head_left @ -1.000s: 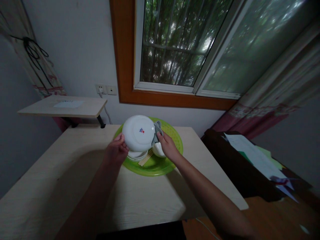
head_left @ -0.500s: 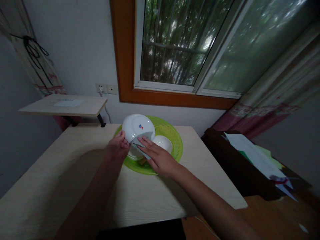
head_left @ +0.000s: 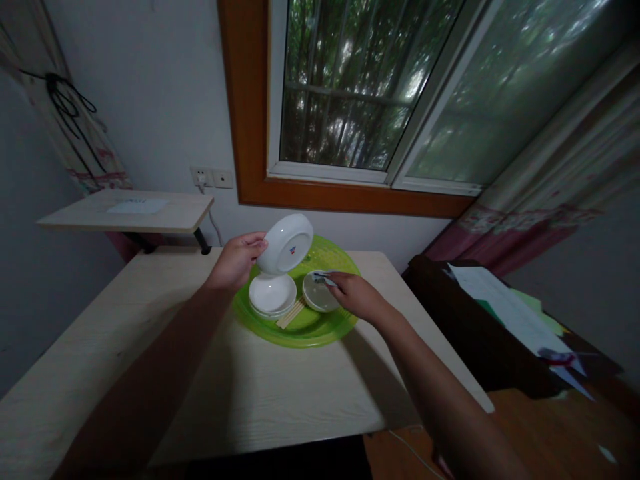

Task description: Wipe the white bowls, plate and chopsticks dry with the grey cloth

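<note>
Beside the window (head_left: pixel 350 93), a pale table (head_left: pixel 300 393) bears the green basket (head_left: pixel 315 339). Above it, my left hand (head_left: pixel 239 259) grips a plate (head_left: pixel 286 244); my right (head_left: pixel 356 293) pinches a cloth (head_left: pixel 324 277).

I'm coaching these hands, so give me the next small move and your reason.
Probably turn the white dish upright with the left hand: it is tilted, its underside showing, above the stacked bowls, while the right hand holds the cloth away from it, over another bowl.
</note>
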The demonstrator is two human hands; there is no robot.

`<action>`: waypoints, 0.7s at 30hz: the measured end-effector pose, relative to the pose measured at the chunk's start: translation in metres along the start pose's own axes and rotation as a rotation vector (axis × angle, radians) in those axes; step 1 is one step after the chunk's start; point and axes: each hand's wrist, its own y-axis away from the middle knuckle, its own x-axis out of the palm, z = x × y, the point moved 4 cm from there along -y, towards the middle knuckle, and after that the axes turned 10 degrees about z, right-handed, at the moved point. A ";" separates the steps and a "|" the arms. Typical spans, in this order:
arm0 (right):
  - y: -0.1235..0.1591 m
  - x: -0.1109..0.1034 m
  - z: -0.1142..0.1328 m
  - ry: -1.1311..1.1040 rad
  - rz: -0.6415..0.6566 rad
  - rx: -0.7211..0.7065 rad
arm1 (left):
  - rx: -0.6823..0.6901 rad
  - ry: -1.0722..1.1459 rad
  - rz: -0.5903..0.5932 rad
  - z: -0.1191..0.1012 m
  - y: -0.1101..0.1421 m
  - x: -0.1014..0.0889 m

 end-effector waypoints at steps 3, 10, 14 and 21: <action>-0.004 0.004 -0.007 0.093 0.072 0.059 | 0.012 -0.162 0.026 0.001 -0.007 0.009; -0.020 0.025 -0.001 0.224 0.301 0.122 | 0.027 -0.538 0.091 -0.002 -0.021 0.023; -0.028 0.042 0.001 0.304 0.384 0.136 | 0.023 -0.653 0.116 0.002 -0.030 0.025; -0.034 0.055 0.010 0.368 0.349 0.136 | 0.039 -0.772 0.153 0.017 -0.041 0.022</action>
